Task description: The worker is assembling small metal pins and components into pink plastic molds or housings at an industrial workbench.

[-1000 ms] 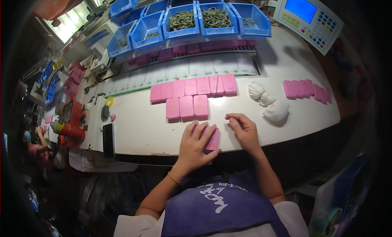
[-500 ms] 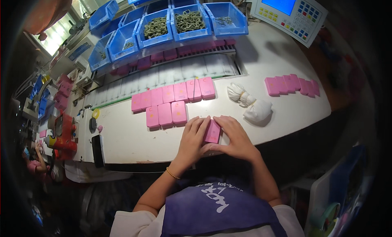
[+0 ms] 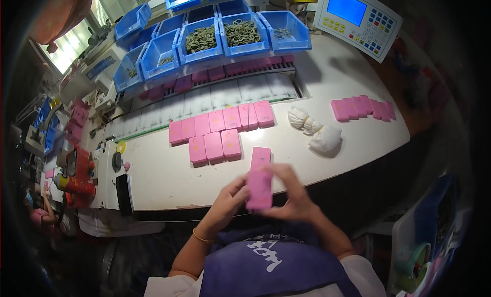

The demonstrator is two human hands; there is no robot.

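Observation:
Between my hands, near the table's front edge, a flat pink block (image 3: pixel 260 190) is held raised and tilted; it looks like a rubber mold. My right hand (image 3: pixel 296 200) grips it from the right, thumb at its lower end and fingers over its upper end, slightly blurred. The fingers of my left hand (image 3: pixel 227 200) are closed against its left edge. Just beyond, another pink piece (image 3: pixel 261 156) with a small dark spot lies on the table, partly covered by the held block. To its left, several pink blocks (image 3: pixel 223 145) lie in two rows, some with coloured marks.
A tied white cloth bag (image 3: pixel 325 138) sits right of the hands, with overlapping pink blocks (image 3: pixel 360 107) farther right. Blue bins (image 3: pixel 244 35) of small greenish parts stand at the back, beside a control panel (image 3: pixel 358 21). A dark phone (image 3: pixel 124 195) lies at the left edge.
The pink block between my hands has been lifted and drawn toward me. A second pink piece now shows on the table beyond it. The view has shifted slightly.

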